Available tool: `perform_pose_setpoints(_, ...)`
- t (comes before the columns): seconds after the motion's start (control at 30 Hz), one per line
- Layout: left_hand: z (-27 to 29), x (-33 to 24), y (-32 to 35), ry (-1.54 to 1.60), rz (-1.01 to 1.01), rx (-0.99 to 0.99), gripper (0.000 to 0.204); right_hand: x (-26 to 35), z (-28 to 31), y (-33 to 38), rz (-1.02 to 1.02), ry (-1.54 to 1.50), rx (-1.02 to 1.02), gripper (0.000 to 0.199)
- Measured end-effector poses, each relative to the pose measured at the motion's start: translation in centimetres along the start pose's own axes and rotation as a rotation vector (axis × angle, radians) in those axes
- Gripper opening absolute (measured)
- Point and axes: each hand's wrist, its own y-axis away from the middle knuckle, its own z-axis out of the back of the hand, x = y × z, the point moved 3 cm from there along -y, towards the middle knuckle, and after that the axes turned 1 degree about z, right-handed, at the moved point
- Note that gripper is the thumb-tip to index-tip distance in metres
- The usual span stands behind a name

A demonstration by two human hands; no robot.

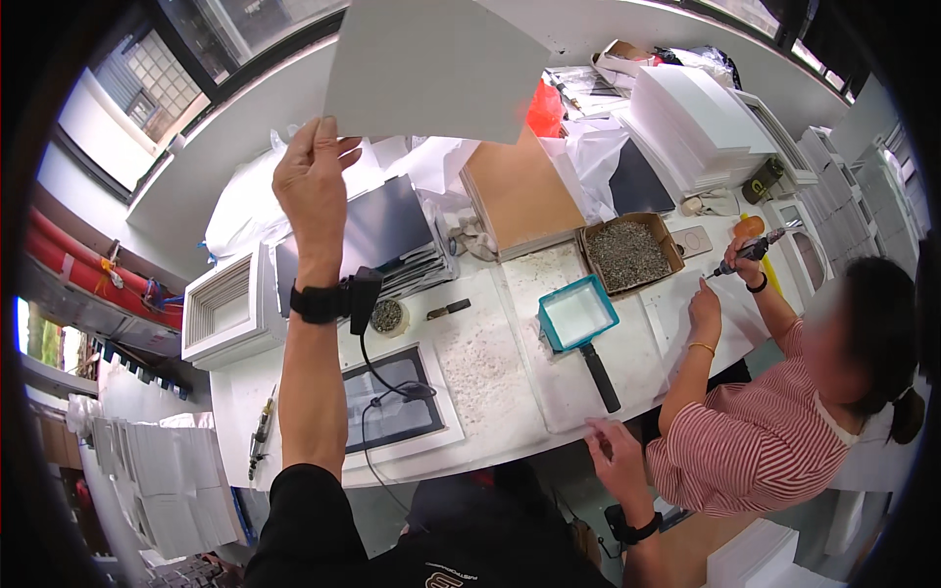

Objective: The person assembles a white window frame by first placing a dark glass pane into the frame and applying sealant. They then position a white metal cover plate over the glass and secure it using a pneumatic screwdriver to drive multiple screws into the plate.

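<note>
**Grey sheet held high in my left hand, right hand free at the desk edge**

I see 1 large grey sheet (431, 64) raised well above the desk (510, 372), at the top of the head view. My left hand (312, 181) has the arm stretched up and grips the sheet at its lower left corner. The fingers (323, 132) are pressed together on that corner, pinching the board between them and the thumb. From that grip the sheet spreads up and to the right, so nearly all of it lies beyond and to the right of the fingers. Its long axis seems to run left to right, slightly tilted, though the top edge is cut off by the frame.

My right hand (616, 453) sits low at the near edge of the desk, fingers loosely spread, holding nothing. It is well apart from the sheet, so the left hand is the only 1 on it.

Below the raised arm lies a white frame with a dark panel (397, 397), flat on the desk. Just right of it sits a teal tray with a black handle (576, 314), and beyond that a brown box of small grey pieces (627, 255). A person in a red striped shirt (755, 441) works at the right end of the desk.
</note>
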Motion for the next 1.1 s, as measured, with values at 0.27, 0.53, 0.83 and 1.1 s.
perform_pose_setpoints(0.27,21.3,-10.7,13.0,0.020,0.364,-0.004,0.031,7.3,-4.4,-5.8,0.064,-0.588,0.067,0.070)
perform_pose_setpoints(0.53,37.7,-10.6,30.1,-0.068,0.803,-0.130,0.035,10.5,-13.5,-3.5,-0.289,-0.916,0.331,0.059)
perform_pose_setpoints(0.83,48.5,-2.8,39.3,-0.306,0.903,-0.240,0.046,5.9,-26.8,0.8,-0.237,-0.692,0.471,0.043)
perform_pose_setpoints(1.1,48.3,8.7,41.9,0.093,0.924,-0.169,0.056,0.9,-31.1,1.3,-0.229,-0.709,0.214,0.040)
